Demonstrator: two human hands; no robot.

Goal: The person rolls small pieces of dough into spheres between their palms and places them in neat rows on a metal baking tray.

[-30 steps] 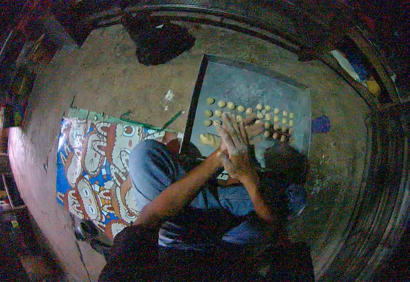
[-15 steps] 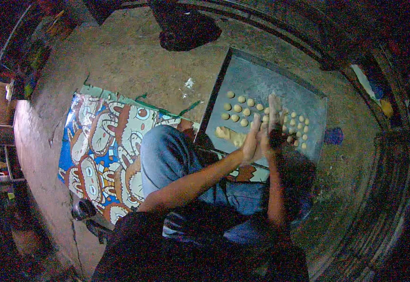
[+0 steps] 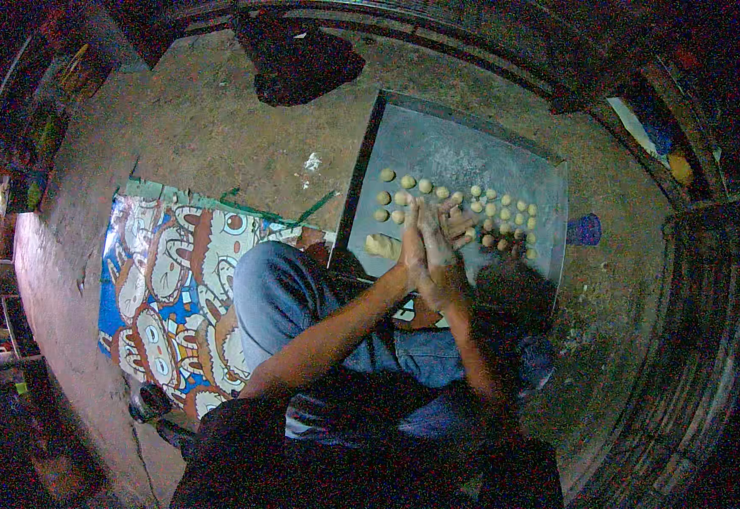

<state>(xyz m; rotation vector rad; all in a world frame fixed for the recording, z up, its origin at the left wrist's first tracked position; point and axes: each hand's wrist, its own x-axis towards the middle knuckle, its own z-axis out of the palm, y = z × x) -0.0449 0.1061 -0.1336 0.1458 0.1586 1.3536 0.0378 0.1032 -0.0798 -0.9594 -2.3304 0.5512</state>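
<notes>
My left hand point(image 3: 412, 248) and my right hand point(image 3: 438, 270) press palm to palm over the near edge of a metal tray point(image 3: 497, 148). Their fingers are stretched out, some spread, and pale with powder; whether anything lies between the palms is hidden. Several small pale dough balls point(image 3: 425, 185) stand in rows on the tray, those at the right partly in shadow. An elongated lump of dough point(image 3: 382, 245) lies on the tray left of my hands, and a white dusting point(image 3: 457, 161) marks the metal farther back.
I sit with bent denim-clad legs point(image 3: 275, 310) beside a cartoon-printed mat point(image 3: 158, 297) on a rough floor point(image 3: 200, 127). A dark bundle point(image 3: 298, 64) lies at the back, a blue container point(image 3: 583, 229) right of the tray, cluttered shelves point(image 3: 1, 322) at the left.
My pressed hands have rubbed against each other: crossed at first, more upright and blurred half a second ago, slightly crossed again now. The view has swung right and back. The dough lump stays put.
</notes>
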